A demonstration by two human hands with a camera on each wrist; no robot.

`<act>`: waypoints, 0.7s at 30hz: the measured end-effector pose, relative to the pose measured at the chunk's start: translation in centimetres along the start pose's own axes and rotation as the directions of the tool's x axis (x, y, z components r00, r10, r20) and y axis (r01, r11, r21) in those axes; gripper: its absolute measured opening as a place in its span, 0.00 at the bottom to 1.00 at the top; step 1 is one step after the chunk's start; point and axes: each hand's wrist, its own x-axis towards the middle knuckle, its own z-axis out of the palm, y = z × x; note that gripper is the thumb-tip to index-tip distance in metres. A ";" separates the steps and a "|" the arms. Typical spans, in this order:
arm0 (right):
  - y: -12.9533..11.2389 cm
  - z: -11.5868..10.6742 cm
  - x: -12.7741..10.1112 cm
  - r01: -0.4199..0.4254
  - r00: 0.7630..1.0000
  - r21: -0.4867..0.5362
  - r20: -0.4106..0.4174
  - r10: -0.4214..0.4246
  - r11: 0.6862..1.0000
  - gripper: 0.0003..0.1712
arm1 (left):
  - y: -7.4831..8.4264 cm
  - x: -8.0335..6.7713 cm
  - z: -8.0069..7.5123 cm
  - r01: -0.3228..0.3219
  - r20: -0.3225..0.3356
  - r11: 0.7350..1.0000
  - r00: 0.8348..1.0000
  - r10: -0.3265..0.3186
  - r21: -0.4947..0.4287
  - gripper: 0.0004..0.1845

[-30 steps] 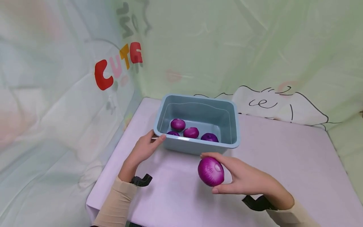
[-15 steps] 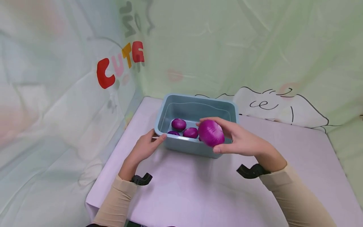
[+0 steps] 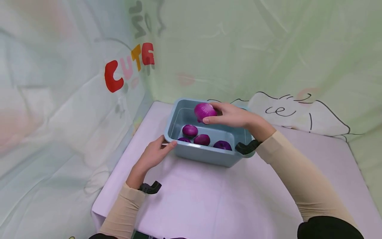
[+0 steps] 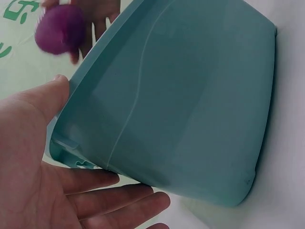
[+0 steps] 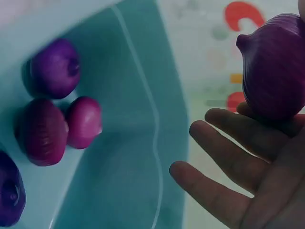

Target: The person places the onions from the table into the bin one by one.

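Observation:
My right hand (image 3: 219, 114) holds a purple onion (image 3: 203, 110) in the air over the far left part of a blue-grey plastic tub (image 3: 242, 132). In the right wrist view the onion (image 5: 276, 67) rests against my fingers (image 5: 228, 143), above the tub's inside. Several more purple onions (image 3: 201, 139) lie on the tub's floor near its front wall. My left hand (image 3: 153, 155) rests against the tub's near left corner, thumb on the rim (image 4: 55, 90) and fingers (image 4: 109, 200) straight along the outer wall (image 4: 190, 105).
The tub stands at the back left of a pale lilac table (image 3: 215, 199). Sheeted walls with red and orange letters (image 3: 128, 64) close in behind and to the left. The table's left edge (image 3: 113, 179) runs just beside my left forearm.
My right hand lifted the onion from in front of the tub, carried it up and away over the front rim, and now has it above the tub's far left. The left hand stayed put.

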 end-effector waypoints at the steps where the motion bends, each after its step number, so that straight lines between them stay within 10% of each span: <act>1: 0.1 0.0 0.7 -0.021 1.000 -0.018 0.014 0.021 1.000 0.29 | 0.0 0.0 0.0 0.002 0.002 1.000 1.000 -0.002 -0.001 0.45; 21: 2.9 4.0 10.7 -0.319 0.858 -0.213 0.349 0.377 0.924 0.46 | 0.0 0.1 -0.2 -0.003 0.003 1.000 1.000 0.003 -0.012 0.46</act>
